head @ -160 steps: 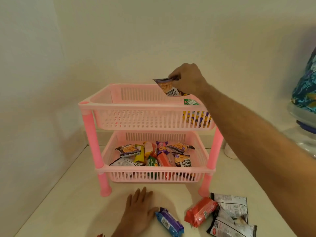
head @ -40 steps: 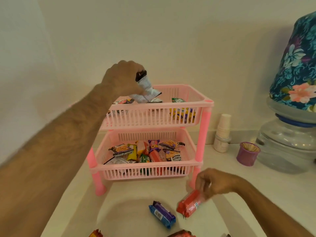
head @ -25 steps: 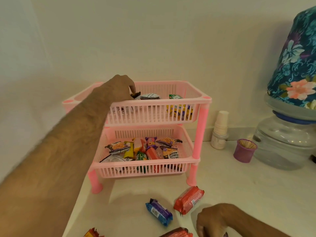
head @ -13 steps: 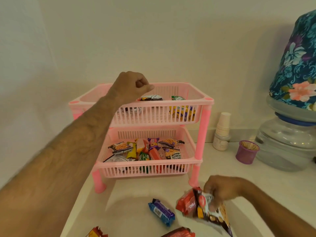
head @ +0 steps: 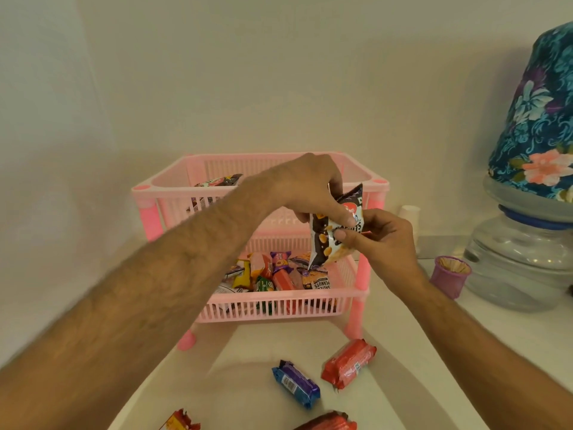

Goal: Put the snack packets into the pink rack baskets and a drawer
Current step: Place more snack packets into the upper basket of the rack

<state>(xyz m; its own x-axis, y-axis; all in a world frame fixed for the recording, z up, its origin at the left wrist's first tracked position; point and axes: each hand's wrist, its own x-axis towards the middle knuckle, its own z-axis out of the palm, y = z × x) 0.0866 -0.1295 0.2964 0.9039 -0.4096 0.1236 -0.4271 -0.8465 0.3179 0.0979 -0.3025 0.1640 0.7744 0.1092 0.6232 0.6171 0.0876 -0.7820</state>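
Passing a peanut packet (head: 336, 231) between hands in front of the pink rack (head: 260, 193), left hand (head: 305, 187) and right hand (head: 384, 240) both pinching it. Could easily slip mid-handoff and drop short of the top basket (head: 173, 189). Slick wrapper, light grip.

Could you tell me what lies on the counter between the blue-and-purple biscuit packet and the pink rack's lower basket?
In the head view, the blue-and-purple biscuit packet and the pink rack's lower basket have only bare cream counter between them.
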